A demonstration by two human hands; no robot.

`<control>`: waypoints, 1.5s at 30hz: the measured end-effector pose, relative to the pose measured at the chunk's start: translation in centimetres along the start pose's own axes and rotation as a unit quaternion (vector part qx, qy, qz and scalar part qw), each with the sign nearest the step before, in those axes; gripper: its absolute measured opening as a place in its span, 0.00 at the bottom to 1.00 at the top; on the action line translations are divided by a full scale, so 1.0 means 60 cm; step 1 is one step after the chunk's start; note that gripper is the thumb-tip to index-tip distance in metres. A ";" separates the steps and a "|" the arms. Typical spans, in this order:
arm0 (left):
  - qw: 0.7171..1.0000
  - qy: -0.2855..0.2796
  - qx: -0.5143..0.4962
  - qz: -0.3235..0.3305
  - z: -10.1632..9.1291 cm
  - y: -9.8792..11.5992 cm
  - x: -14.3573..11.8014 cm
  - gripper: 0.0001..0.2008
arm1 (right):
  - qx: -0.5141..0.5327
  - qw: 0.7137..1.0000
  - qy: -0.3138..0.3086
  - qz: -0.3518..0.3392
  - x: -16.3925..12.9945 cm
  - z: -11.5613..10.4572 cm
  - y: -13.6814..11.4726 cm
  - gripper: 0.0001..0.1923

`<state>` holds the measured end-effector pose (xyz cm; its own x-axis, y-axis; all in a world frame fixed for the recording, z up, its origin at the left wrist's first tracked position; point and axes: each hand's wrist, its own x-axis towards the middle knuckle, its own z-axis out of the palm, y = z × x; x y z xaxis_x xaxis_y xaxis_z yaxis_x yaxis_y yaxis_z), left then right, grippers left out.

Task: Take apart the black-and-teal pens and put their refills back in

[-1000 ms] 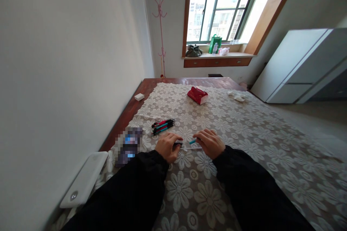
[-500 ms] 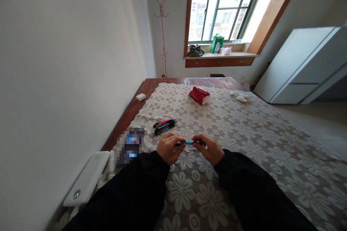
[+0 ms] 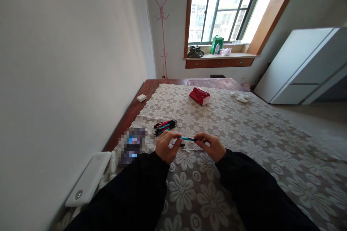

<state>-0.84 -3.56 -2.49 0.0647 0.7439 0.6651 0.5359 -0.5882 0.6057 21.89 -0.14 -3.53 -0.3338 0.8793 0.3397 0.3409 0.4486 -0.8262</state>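
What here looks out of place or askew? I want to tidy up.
Little stands out. Both hands, left hand and right hand, hold a teal pen level above the lace tablecloth. A thin clear part lies loose beneath it. The other pens lie bundled together.

Your two forearms in black sleeves reach forward side by side, wrists angled inward. Your left hand (image 3: 167, 145) and right hand (image 3: 213, 145) face each other, fingers curled and fingertips pinched on opposite ends of a slim teal pen (image 3: 188, 139), held level between them.
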 end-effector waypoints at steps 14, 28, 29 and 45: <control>0.999 0.018 -0.026 0.006 -0.005 0.011 0.005 0.05 | -0.093 0.995 -0.001 -0.035 0.000 -0.001 -0.009 0.07; 1.000 -0.009 -0.017 0.014 -0.003 0.006 0.003 0.05 | -0.064 0.993 0.071 -0.067 -0.002 -0.008 -0.015 0.06; 1.000 -0.011 -0.016 0.013 -0.003 0.005 0.003 0.05 | -0.068 0.992 0.074 -0.071 -0.002 -0.009 -0.016 0.06; 0.999 -0.037 -0.021 0.021 -0.003 0.006 0.000 0.06 | -0.124 0.987 0.061 -0.084 -0.004 -0.008 -0.028 0.21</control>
<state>-0.83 -3.82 -2.18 0.1485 0.7391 0.6570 0.4958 -0.6305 0.5972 21.80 -1.03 -2.02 -0.3006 0.7948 0.5272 0.5000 0.6020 -0.6225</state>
